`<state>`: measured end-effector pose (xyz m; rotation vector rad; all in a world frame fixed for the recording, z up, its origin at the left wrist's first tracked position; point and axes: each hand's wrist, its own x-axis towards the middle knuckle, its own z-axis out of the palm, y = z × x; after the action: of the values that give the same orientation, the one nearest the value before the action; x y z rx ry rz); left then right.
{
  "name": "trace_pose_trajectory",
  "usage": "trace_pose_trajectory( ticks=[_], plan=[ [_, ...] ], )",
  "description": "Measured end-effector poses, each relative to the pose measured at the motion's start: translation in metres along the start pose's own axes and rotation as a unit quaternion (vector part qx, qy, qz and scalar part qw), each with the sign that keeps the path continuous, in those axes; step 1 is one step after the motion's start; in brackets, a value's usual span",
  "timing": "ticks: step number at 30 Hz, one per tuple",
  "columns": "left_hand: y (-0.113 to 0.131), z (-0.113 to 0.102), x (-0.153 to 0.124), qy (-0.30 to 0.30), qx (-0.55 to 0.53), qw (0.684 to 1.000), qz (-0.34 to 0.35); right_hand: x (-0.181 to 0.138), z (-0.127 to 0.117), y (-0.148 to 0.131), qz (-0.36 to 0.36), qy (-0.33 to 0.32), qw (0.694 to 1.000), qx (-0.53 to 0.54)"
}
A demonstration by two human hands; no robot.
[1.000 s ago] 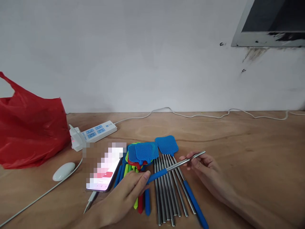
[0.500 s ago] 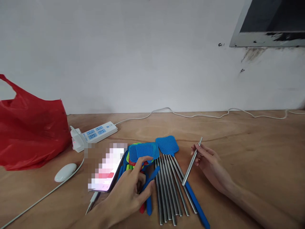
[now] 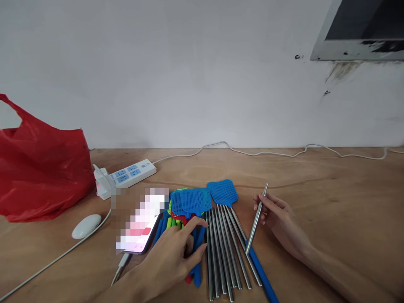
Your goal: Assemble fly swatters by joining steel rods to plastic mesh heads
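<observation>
My right hand (image 3: 279, 216) pinches a silver metal rod (image 3: 255, 223) between thumb and fingertips; it slants, with its lower end over a blue handle (image 3: 261, 273). To the left, my left hand (image 3: 175, 252) is over blue plastic handles (image 3: 198, 269), thumb and index finger apart with nothing between them. Its other fingers are curled and partly hidden. Several silver rods (image 3: 221, 252) lie side by side between the hands. Above them sit blue mesh fly swatter heads (image 3: 194, 200), stacked with green and red ones, and a separate blue fly swatter head (image 3: 222, 192).
A lit phone (image 3: 143, 227) lies left of my left hand, with a charging cable (image 3: 118, 269). Farther left are a white mouse-shaped object (image 3: 86, 226), a power strip (image 3: 134, 173) and a red plastic bag (image 3: 44, 172). A thin white cord (image 3: 261, 154) runs along the wall.
The blue handle between my left thumb and fingers has been let go onto the others. My right hand still holds the rod, its lower end slightly lower. The view has shifted slightly.
</observation>
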<state>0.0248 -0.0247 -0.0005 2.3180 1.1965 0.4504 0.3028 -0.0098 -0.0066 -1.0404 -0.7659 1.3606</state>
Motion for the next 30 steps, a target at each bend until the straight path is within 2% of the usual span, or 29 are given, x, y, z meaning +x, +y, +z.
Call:
trace_pose_trajectory(
  ticks=[3, 7, 14, 21, 30],
  plan=[
    [0.0004, 0.0001, -0.0008, 0.021, -0.031, 0.999, 0.009, -0.0012, 0.0008, -0.0020, 0.000, -0.001, 1.000, -0.002],
    [0.0006, -0.0019, -0.0014, 0.028, -0.019, 0.998, 0.044, -0.0014, 0.0016, -0.0024, 0.000, -0.003, 1.000, -0.001],
    [-0.0001, -0.0047, 0.0008, 0.024, 0.065, 0.982, 0.175, -0.0022, 0.0030, -0.0023, -0.002, -0.010, 1.000, -0.017],
    [-0.0057, -0.0022, 0.0020, 0.018, 0.084, 0.983, 0.164, -0.0011, 0.0040, 0.0010, -0.012, -0.002, 0.998, -0.055],
    [0.0023, -0.0068, 0.0007, 0.033, 0.056, 0.979, 0.192, 0.0007, 0.0003, 0.0046, -0.076, 0.013, 0.982, -0.173]
  ],
)
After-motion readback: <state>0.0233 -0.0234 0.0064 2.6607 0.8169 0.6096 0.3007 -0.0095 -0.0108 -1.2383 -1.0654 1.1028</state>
